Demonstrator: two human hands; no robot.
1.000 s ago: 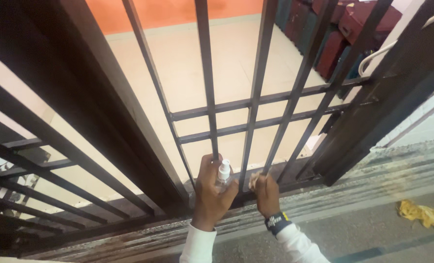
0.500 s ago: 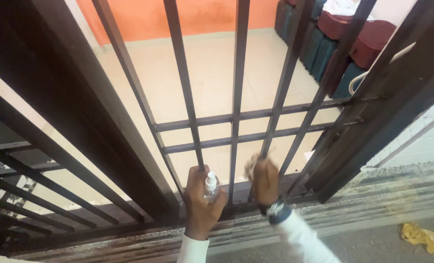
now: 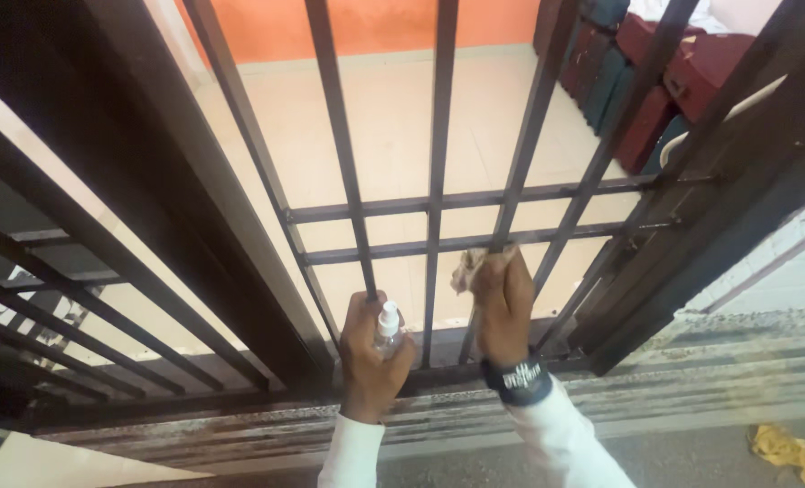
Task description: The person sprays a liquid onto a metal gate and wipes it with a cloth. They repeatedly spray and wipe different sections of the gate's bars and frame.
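Note:
A dark brown metal gate (image 3: 436,181) with upright bars and two cross rails stands in front of me. My left hand (image 3: 372,357) grips a small clear spray bottle (image 3: 387,327) with a white nozzle, held close to the lower part of one bar. My right hand (image 3: 503,303), with a dark wristband (image 3: 513,379), presses a small crumpled cloth (image 3: 467,267) against a bar just under the lower cross rail. Both sleeves are white.
A second barred gate leaf (image 3: 68,298) swings out at the left. A worn stone threshold (image 3: 710,380) runs under the gate. A yellow rag (image 3: 795,452) lies at the lower right. Beyond the bars are a cream floor, an orange wall and red and teal cases (image 3: 637,81).
My right hand has climbed from the gate's bottom rail up a bar to just under the lower cross rail, carrying the cloth. My left hand with the bottle stays low.

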